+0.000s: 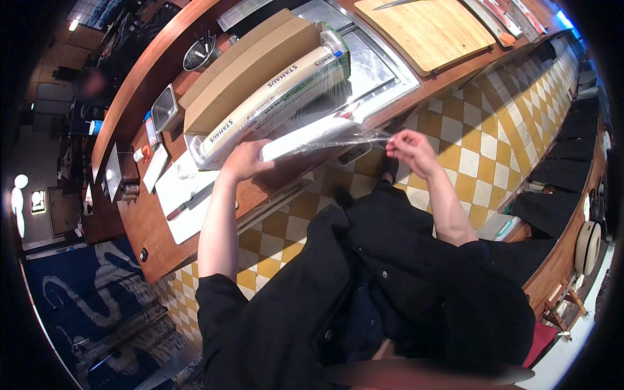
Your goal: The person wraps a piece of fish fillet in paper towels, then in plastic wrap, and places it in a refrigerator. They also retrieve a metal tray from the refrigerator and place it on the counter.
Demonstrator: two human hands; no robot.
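A long cardboard dispenser box (244, 62) of cling film stands on the counter with its lid raised; a printed roll box side (270, 104) faces me. In front of it runs a long white piece (305, 138), whose exact kind I cannot tell. My left hand (248, 160) is closed round its near end. Clear cling film (348, 138) stretches from there to my right hand (414, 153), held out over the counter's edge. Thumb and fingers of the right hand pinch the film's bunched edge. The left fingertips are partly hidden.
A wooden cutting board (429, 32) with a knife (393, 4) lies far right on the counter. Left of the box are a metal container (166, 107), a utensil holder (200, 55) and a white board (185, 218) with a dark-handled tool. Checkered floor (468, 143) lies below.
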